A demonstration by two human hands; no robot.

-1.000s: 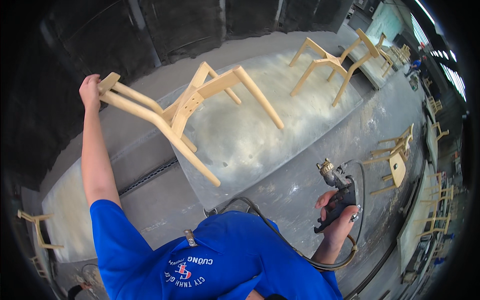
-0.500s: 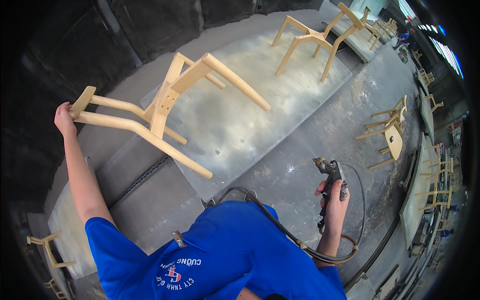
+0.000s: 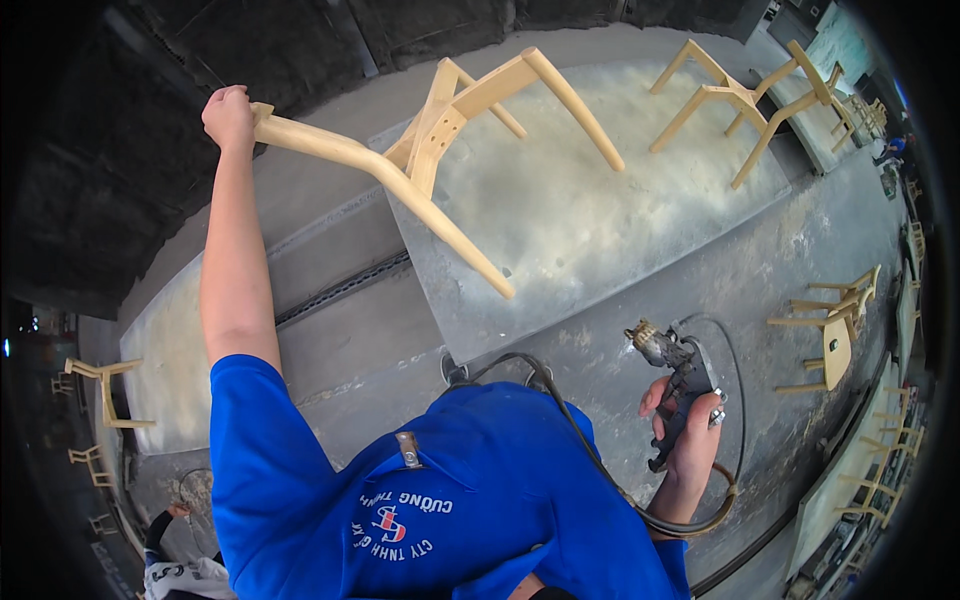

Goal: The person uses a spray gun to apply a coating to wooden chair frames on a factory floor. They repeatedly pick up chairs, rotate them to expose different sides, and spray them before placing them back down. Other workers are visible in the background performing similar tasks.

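Note:
My left hand point(image 3: 229, 118) is closed around the back end of a bare, pale wooden chair frame point(image 3: 440, 225), at arm's length to the upper left. The frame has no seat panel, and it lies tipped over on a grey platform point(image 3: 560, 270). My hand and forearm hide most of its backrest. My right hand point(image 3: 692, 445) is wrapped round a dark spray gun point(image 3: 682, 372) at the lower right, apart from the chair. The gun's brass-coloured nozzle points up and leftward. A dark hose point(image 3: 575, 420) runs from beside my body toward the right forearm.
Another chair frame point(image 3: 735, 95) stands farther back on the platform. A chair with a seat point(image 3: 838, 345) is at the right. A chain track point(image 3: 345, 288) runs between the platform and another platform point(image 3: 165, 340) at left. A co-worker point(image 3: 185, 575) shows at the lower left.
The whole view has swung left, so the chair and platform appear farther right. My left hand is still on the chair and now covers more of its backrest. The co-worker has come into view.

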